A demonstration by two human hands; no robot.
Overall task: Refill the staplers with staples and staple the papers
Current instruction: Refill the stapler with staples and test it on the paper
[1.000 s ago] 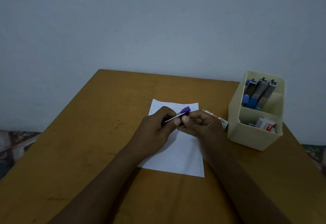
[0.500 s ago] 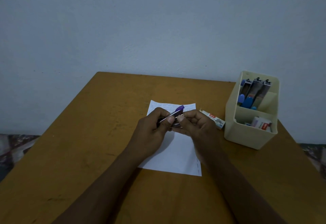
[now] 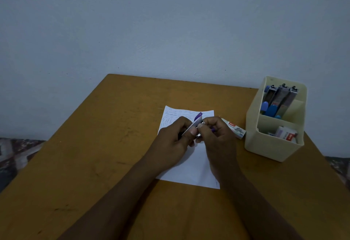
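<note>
Head view: my left hand (image 3: 170, 139) and my right hand (image 3: 217, 137) each grip the purple stapler (image 3: 196, 123), over paper (image 3: 191, 169) lying toward the table's (image 3: 94, 145) far edge.

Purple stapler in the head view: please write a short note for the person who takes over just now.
Left hand: grips the purple stapler above the paper.
Right hand: pinches its other end; the stapler appears hinged open.
A staple box lies on the table, right of the paper. More staplers stand in the holder's far compartment, small boxes in its near one.
Done: stapler picked up, seemingly opened.
Left: staples inside cannot be seen; load, close, staple the paper, then do the other staplers.
</note>
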